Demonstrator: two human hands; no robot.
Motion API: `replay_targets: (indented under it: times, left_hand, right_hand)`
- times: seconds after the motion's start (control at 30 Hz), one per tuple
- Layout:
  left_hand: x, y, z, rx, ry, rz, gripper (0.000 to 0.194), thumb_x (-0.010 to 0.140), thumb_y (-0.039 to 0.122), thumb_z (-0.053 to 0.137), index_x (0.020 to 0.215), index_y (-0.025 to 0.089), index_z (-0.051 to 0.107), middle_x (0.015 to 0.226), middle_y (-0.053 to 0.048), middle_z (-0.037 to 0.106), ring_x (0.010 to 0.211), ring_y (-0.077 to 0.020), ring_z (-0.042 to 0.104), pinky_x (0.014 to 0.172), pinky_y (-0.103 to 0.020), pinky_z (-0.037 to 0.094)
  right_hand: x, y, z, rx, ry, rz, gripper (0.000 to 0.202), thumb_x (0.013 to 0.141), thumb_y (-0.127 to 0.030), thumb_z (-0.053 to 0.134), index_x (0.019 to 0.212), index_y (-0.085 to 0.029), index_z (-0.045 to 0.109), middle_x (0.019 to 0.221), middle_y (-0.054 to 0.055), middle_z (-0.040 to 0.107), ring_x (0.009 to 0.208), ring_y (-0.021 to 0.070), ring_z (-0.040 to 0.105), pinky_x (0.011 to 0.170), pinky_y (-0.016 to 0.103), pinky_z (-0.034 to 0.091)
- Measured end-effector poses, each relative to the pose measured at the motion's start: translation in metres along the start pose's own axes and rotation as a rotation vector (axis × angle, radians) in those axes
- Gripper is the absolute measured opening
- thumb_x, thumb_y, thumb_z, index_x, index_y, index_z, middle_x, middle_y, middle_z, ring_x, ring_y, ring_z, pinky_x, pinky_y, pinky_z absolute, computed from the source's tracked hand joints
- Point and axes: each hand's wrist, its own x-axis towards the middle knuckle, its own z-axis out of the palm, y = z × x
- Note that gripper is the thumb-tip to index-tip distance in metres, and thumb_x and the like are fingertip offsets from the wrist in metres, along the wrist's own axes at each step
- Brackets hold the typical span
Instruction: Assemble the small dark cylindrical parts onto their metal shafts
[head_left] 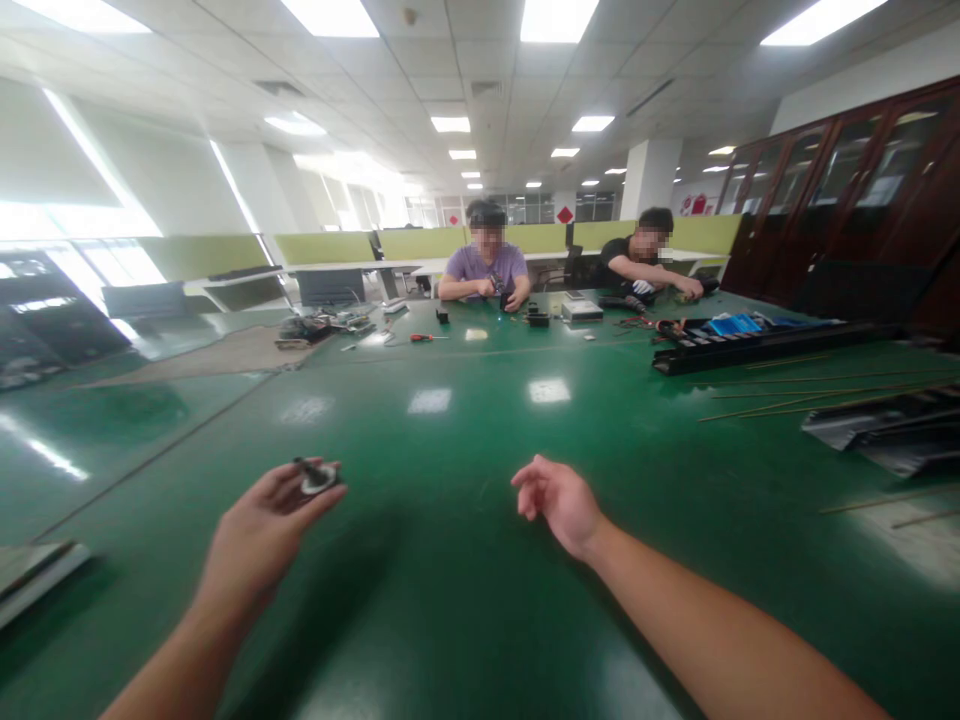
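Observation:
My left hand (262,525) is closed around a small round part (319,480) with a whitish rim and a dark stem that sticks up. The part is held between thumb and fingers above the green table (420,620); its exact kind is too blurred to make out. To the right, my right hand (559,505) hovers over the same table with its fingers loosely bent and somewhat apart. Nothing shows in it, and it touches no object.
Across the table, two people (486,268) handle small parts. Before them lie a screwdriver (427,338), black blocks (538,317) and a pile of parts (319,325). At right are a long black channel (720,350), thin rods (795,405) and metal profiles (892,435). A flat panel (37,580) sits at left.

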Motion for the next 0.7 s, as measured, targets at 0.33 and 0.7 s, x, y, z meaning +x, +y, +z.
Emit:
replay_targets:
  times: [0.33,0.7]
  left_hand:
    - [-0.017,0.009,0.141,-0.305,-0.620,0.142,0.038,0.075,0.037,0.078,0.104,0.017,0.065,0.101,-0.008,0.073,0.094,-0.0232,0.069,0.091,-0.037,0.053]
    - [-0.026,0.007,0.138,-0.138,-0.788,0.219,0.027,0.075,0.030,0.075,0.100,0.020,0.069,0.096,-0.005,0.072,0.090,-0.0234,0.065,0.082,-0.032,0.049]
  right_hand:
    - [0.005,0.008,-0.004,-0.409,0.170,0.022,0.036,0.071,-0.020,0.068,0.106,-0.016,0.060,0.068,-0.003,0.061,0.052,0.0113,0.053,0.053,0.025,0.042]
    - [-0.011,0.022,-0.004,-0.756,0.004,-0.036,0.053,0.071,-0.008,0.064,0.121,-0.026,0.058,0.084,0.000,0.064,0.062,0.0129,0.056,0.057,0.025,0.042]
